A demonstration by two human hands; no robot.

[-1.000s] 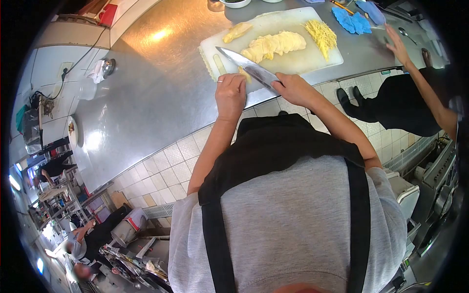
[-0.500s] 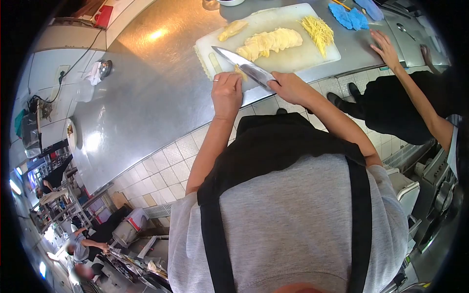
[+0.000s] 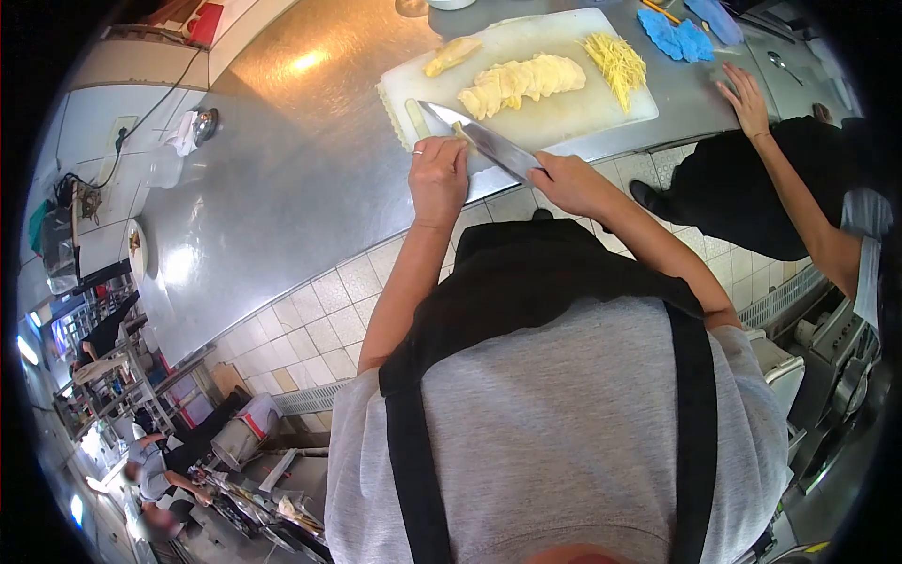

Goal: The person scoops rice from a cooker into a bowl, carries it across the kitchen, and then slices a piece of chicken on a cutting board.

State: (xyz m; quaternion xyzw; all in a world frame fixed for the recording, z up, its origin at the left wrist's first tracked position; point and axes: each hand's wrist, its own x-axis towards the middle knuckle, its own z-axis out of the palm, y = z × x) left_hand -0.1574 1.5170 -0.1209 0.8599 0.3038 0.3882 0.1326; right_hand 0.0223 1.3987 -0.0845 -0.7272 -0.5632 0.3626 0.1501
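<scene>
My right hand (image 3: pixel 567 181) is wrapped round the handle of a large kitchen knife (image 3: pixel 489 146), whose blade slants up and left over the near left part of a white cutting board (image 3: pixel 554 132). Beside the blade, my left hand (image 3: pixel 439 172) has its fingers curled down on a small pale yellow piece (image 3: pixel 460 130) at the board's near edge. A light strip (image 3: pixel 415 117) lies at the board's left end. Farther back are a pale yellow piece (image 3: pixel 453 54), a row of overlapping slices (image 3: pixel 524 83) and a pile of thin yellow shreds (image 3: pixel 615 66).
The board rests on a steel counter (image 3: pixel 272 207). A blue cloth-like item (image 3: pixel 676 36) and a spoon (image 3: pixel 785 68) lie at the right. A co-worker's hand (image 3: pixel 747 99) touches the counter there. A plate (image 3: pixel 137 252) stands at the left edge.
The knife and my right hand have shifted slightly right and toward me. My left hand stays nearly in place. At the right, the co-worker's body and arm have moved a little.
</scene>
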